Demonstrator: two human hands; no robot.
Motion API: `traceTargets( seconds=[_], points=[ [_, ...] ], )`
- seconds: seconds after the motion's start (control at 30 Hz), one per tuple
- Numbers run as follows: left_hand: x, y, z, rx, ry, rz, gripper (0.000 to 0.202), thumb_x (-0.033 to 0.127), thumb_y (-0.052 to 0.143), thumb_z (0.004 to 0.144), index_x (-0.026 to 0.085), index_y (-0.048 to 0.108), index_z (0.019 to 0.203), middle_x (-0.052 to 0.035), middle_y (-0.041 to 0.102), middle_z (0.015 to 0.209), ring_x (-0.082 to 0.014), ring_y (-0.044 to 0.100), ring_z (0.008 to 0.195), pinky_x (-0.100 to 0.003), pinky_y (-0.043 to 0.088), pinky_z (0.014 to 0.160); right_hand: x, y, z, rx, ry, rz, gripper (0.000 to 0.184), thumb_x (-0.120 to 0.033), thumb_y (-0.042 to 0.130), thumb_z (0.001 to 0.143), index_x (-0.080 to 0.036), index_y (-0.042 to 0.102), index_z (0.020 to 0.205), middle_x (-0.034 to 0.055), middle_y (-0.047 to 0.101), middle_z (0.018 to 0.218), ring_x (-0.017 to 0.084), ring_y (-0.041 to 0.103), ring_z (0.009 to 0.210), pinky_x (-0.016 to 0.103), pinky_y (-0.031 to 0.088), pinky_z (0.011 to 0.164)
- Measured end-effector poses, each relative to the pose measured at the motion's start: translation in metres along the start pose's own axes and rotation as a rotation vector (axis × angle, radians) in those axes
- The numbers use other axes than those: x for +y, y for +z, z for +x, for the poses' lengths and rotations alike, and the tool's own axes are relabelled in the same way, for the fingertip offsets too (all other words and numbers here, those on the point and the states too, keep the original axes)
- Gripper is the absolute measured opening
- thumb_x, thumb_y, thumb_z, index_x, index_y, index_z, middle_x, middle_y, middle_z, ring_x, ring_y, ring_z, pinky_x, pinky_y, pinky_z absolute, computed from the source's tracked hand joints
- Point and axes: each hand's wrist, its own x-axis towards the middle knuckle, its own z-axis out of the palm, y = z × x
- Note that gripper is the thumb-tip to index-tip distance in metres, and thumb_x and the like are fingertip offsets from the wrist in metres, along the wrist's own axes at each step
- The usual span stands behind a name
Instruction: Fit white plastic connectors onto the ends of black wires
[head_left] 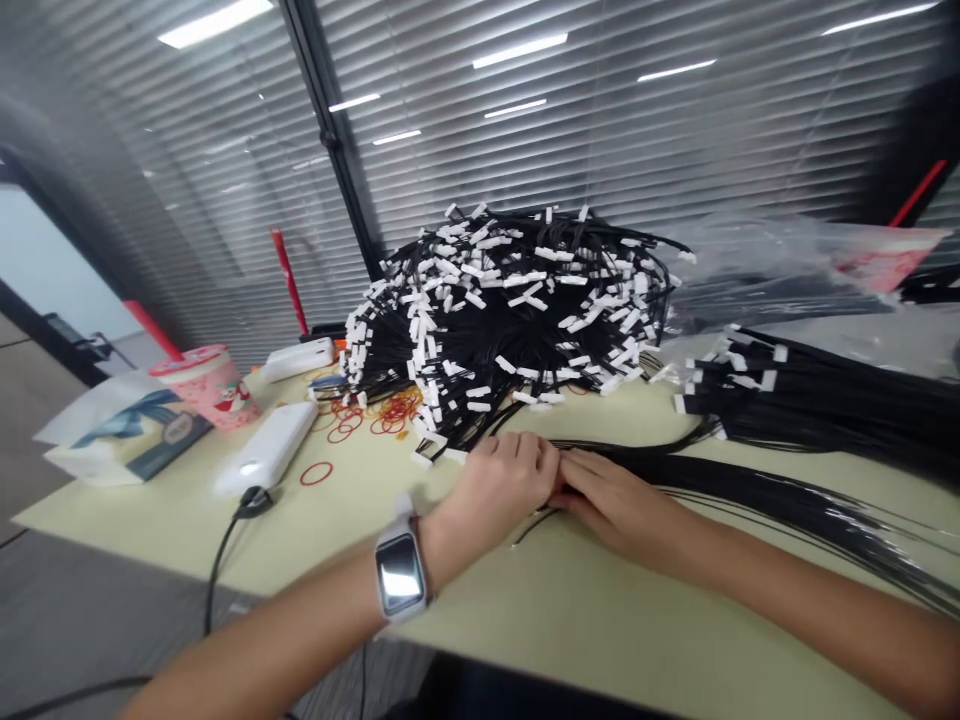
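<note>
My left hand (510, 478), with a smartwatch (400, 572) on its wrist, is closed at the near edge of a big heap of black cables. Fingertips touching it, my right hand (619, 500) is also closed. Both grip the end of a bundle of black cables (739, 478) that runs off to the right across the table. A thin cable end (531, 527) sticks out below the fingers. What lies between the fingertips is hidden. Just behind my hands rises the cable heap (517, 320), full of white connectors.
More cables with white connectors (825, 400) lie at right, before clear plastic bags (772, 260). Red and yellow rubber bands (390, 410) are scattered left of the heap. Farther left are a white power bank (277, 440), a pink cup (214, 390) and a tissue pack (135, 430).
</note>
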Motion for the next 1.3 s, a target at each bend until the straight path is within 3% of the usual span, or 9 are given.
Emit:
traceTargets(
  seconds=[0.37, 0.5, 0.67, 0.77, 0.83, 0.97, 1.17, 1.3],
  points=[
    [-0.002, 0.003, 0.001, -0.065, -0.017, -0.064, 0.011, 0.005, 0.045, 0.079, 0.013, 0.052, 0.082, -0.0056, 0.056, 0.073, -0.0197, 0.057, 0.063, -0.028, 0.040, 0.048, -0.002, 0.002, 0.001, 0.066, -0.102, -0.078, 0.016, -0.014, 0.043, 0.087, -0.015, 0.059, 0.088, 0.0074, 0.062, 0.084, 0.019, 0.056, 0.078, 0.032, 0.050, 0.069],
    [-0.005, 0.003, 0.002, -0.086, -0.054, -0.157, 0.014, 0.003, 0.045, 0.080, 0.014, 0.051, 0.085, -0.0050, 0.058, 0.075, -0.0193, 0.058, 0.066, -0.027, 0.041, 0.049, -0.002, 0.001, 0.000, 0.065, -0.031, -0.097, 0.018, -0.014, 0.040, 0.087, -0.016, 0.056, 0.080, 0.0070, 0.060, 0.080, 0.019, 0.057, 0.076, 0.032, 0.048, 0.066],
    [-0.017, 0.017, 0.004, 0.006, -0.215, -0.567, 0.011, 0.010, 0.043, 0.086, 0.015, 0.052, 0.091, -0.0046, 0.062, 0.078, -0.0166, 0.058, 0.070, -0.025, 0.042, 0.056, 0.004, -0.003, 0.000, 0.135, 0.201, 0.004, 0.016, -0.018, 0.037, 0.090, -0.018, 0.051, 0.083, 0.0033, 0.058, 0.079, 0.015, 0.057, 0.069, 0.029, 0.046, 0.062],
    [-0.027, 0.033, 0.005, 0.072, -0.348, -0.889, 0.009, 0.014, 0.046, 0.086, 0.017, 0.053, 0.090, 0.0001, 0.060, 0.072, -0.0113, 0.054, 0.059, -0.022, 0.041, 0.056, 0.009, -0.004, 0.002, 0.211, 0.302, 0.069, 0.013, -0.023, 0.042, 0.089, -0.019, 0.052, 0.082, 0.0019, 0.058, 0.078, 0.015, 0.056, 0.070, 0.029, 0.045, 0.065],
    [-0.034, 0.041, 0.006, 0.070, -0.444, -1.045, 0.006, 0.015, 0.049, 0.084, 0.017, 0.054, 0.086, 0.0019, 0.058, 0.066, -0.0112, 0.053, 0.058, -0.023, 0.041, 0.055, 0.011, -0.004, 0.003, 0.254, 0.354, 0.086, 0.015, -0.024, 0.043, 0.088, -0.019, 0.053, 0.079, 0.0024, 0.057, 0.078, 0.016, 0.056, 0.072, 0.030, 0.044, 0.067],
    [-0.040, 0.046, 0.008, 0.035, -0.567, -1.326, 0.006, 0.020, 0.051, 0.082, 0.016, 0.054, 0.085, -0.0002, 0.061, 0.071, -0.0134, 0.058, 0.067, -0.027, 0.046, 0.063, 0.014, -0.005, 0.006, 0.316, 0.390, 0.117, 0.020, -0.021, 0.038, 0.090, -0.019, 0.056, 0.081, 0.0040, 0.055, 0.081, 0.016, 0.055, 0.077, 0.031, 0.045, 0.071],
    [-0.044, 0.040, 0.007, -0.065, -0.662, -1.496, 0.013, 0.023, 0.055, 0.079, 0.014, 0.057, 0.088, -0.0041, 0.067, 0.074, -0.0151, 0.062, 0.070, -0.028, 0.048, 0.066, 0.013, -0.007, 0.006, 0.329, 0.395, 0.140, 0.023, -0.019, 0.038, 0.089, -0.021, 0.061, 0.091, 0.0038, 0.059, 0.083, 0.016, 0.058, 0.075, 0.032, 0.047, 0.069],
    [-0.043, 0.040, 0.006, -0.084, -0.641, -1.478, 0.014, 0.026, 0.058, 0.077, 0.014, 0.061, 0.083, -0.0044, 0.068, 0.074, -0.0151, 0.062, 0.068, -0.028, 0.047, 0.065, 0.010, -0.011, 0.007, 0.350, 0.454, 0.204, 0.018, -0.019, 0.046, 0.086, -0.020, 0.064, 0.081, 0.0020, 0.064, 0.077, 0.016, 0.060, 0.070, 0.031, 0.046, 0.067]
  ],
)
